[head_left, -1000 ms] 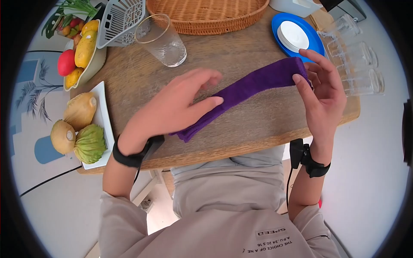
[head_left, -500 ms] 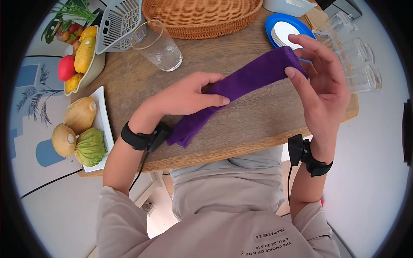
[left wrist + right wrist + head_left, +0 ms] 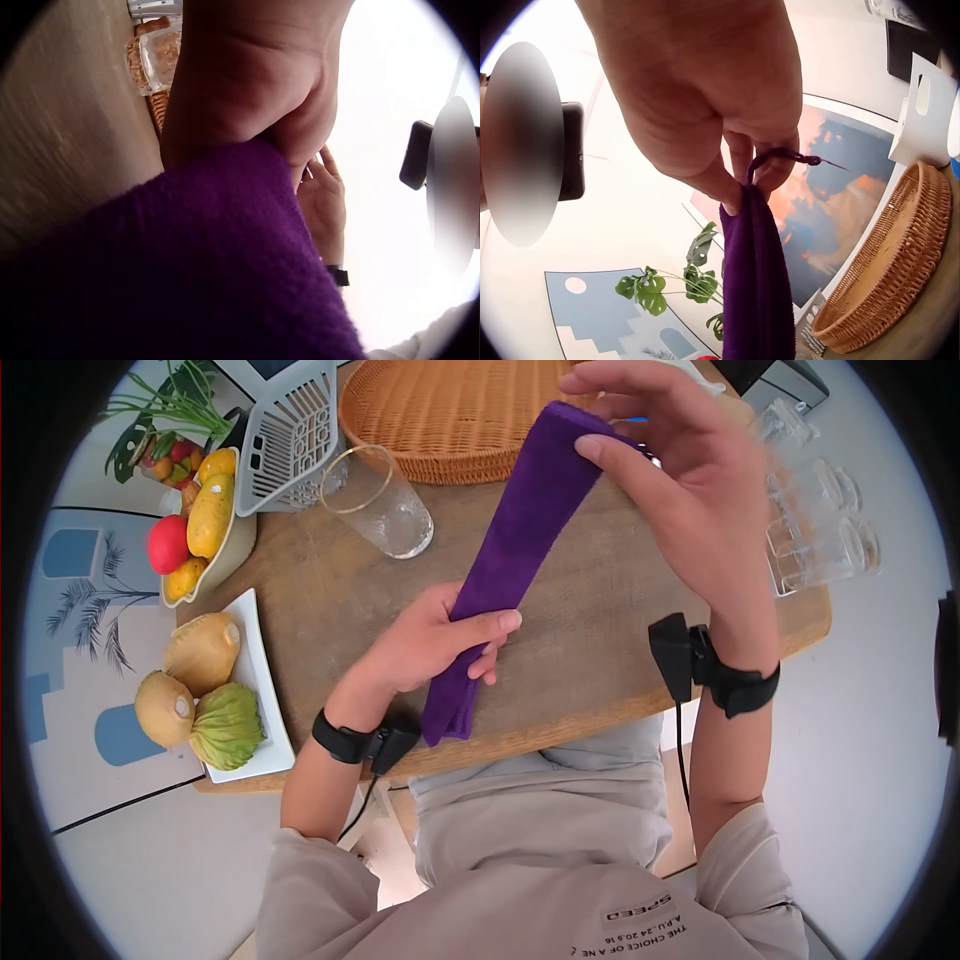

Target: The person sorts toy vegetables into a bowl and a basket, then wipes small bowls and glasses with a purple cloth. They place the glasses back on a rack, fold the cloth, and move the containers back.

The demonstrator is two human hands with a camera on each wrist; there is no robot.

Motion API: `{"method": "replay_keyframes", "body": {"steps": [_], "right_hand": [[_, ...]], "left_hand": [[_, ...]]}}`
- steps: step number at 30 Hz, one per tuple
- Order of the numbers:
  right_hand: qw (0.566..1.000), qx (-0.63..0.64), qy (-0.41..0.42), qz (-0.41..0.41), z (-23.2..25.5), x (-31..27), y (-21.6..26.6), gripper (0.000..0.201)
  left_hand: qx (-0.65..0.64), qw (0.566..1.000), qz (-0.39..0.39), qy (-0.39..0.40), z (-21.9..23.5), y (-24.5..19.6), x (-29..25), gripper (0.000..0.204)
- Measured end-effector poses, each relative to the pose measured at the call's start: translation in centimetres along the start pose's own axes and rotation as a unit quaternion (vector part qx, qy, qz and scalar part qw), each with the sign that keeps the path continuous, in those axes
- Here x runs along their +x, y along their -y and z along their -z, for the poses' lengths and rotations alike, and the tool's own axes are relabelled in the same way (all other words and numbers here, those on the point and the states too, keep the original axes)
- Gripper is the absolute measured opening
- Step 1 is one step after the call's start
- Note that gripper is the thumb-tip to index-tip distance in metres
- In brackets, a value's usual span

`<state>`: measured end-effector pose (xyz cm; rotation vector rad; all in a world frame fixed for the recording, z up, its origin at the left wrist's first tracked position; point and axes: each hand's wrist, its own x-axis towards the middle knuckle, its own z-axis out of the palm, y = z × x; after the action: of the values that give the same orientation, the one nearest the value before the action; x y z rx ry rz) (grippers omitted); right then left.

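A long folded purple cloth (image 3: 520, 510) is held up at a steep slant above the wooden table. The left hand (image 3: 425, 645) grips its lower part, thumb across the front and fingers behind, with the loose lower end hanging below. At the upper end, the right hand (image 3: 690, 490) pinches the cloth between thumb and fingers. In the right wrist view the pinch of the right hand (image 3: 712, 112) shows, and a thin cord loops from the top of the cloth (image 3: 757, 277). The cloth (image 3: 195, 262) fills much of the left wrist view and hides the left fingertips.
A clear glass (image 3: 390, 515) stands left of the cloth, near a grey basket (image 3: 290, 445) and a wicker tray (image 3: 440, 465). At the left are a fruit bowl (image 3: 240, 545) and a white plate (image 3: 265, 690) with produce. Glass jars (image 3: 835, 550) stand at the right edge.
The cloth has tilted from a shallow slant to a steep one. The right hand has risen and moved left with its upper end, while the left hand has come lower and now grips the cloth's lower part.
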<state>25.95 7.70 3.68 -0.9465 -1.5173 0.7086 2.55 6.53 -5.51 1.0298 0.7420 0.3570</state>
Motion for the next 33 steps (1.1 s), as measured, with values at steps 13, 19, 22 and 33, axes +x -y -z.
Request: {"method": "replay_keyframes", "body": {"steps": [13, 19, 22, 33], "right_hand": [[0.980, 0.172, 0.028, -0.099, -2.0, 3.3, -7.9, 0.035], [0.972, 0.208, 0.060, -0.095, -3.2, 5.2, -6.8, 0.039], [0.981, 0.157, 0.100, -0.042, -3.7, 5.1, -3.6, 0.040], [0.943, -0.096, 0.272, 0.168, -5.7, -6.5, 1.7, 0.042]], "left_hand": [[-0.291, 0.955, 0.013, 0.059, 1.8, 1.8, 1.9, 0.028], [-0.278, 0.958, 0.033, 0.059, 2.3, 2.3, 2.3, 0.023], [-0.325, 0.944, 0.015, 0.057, 2.4, 2.4, 2.3, 0.026], [-0.415, 0.909, 0.014, 0.050, 3.6, 4.9, 3.2, 0.026]]}}
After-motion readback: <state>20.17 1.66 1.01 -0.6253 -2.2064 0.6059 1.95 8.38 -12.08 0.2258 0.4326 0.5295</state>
